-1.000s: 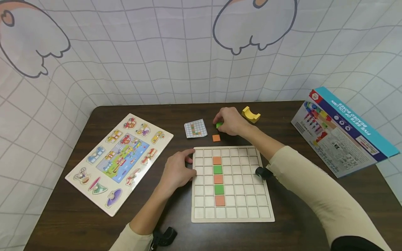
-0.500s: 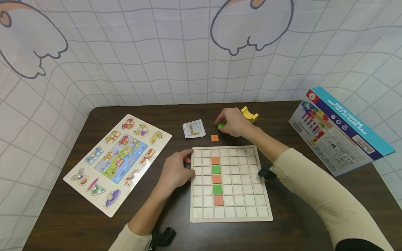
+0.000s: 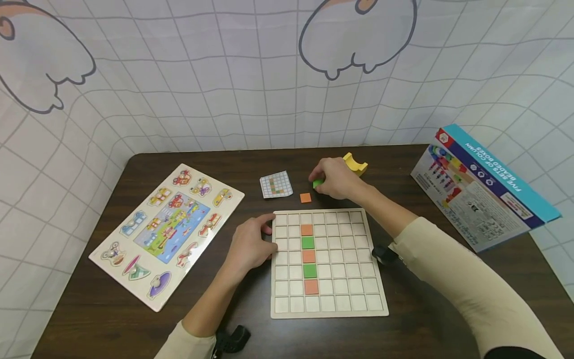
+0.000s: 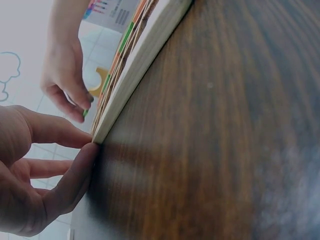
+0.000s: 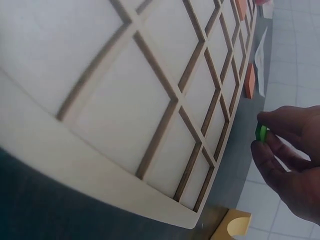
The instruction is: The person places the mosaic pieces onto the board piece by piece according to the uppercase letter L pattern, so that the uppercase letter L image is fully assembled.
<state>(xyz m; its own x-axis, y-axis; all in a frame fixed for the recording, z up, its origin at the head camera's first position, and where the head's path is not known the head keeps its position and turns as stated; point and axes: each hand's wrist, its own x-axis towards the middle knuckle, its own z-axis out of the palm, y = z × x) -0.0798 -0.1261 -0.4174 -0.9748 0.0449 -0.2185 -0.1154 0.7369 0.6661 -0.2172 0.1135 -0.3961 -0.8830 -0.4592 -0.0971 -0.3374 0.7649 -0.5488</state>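
Between the fingertips and thumb of my right hand a small green square tile is pinched, just above the far table area. My left hand rests at the left edge of a pale wooden grid board, thumb and finger touching that edge in the left wrist view. One grid column holds alternating orange and green tiles. A loose orange tile lies beyond the board's far edge. To its left is a small pattern card printed with a coloured grid.
On the left lies a picture peg puzzle. A yellow curved block sits behind my right hand. At the right stands a blue and white box. A white patterned curtain hangs behind the dark wooden table.
My right hand keeps its pinch on the green tile and has shifted slightly toward the board. The left hand stays at the board's edge. The whole head view has drifted slightly.
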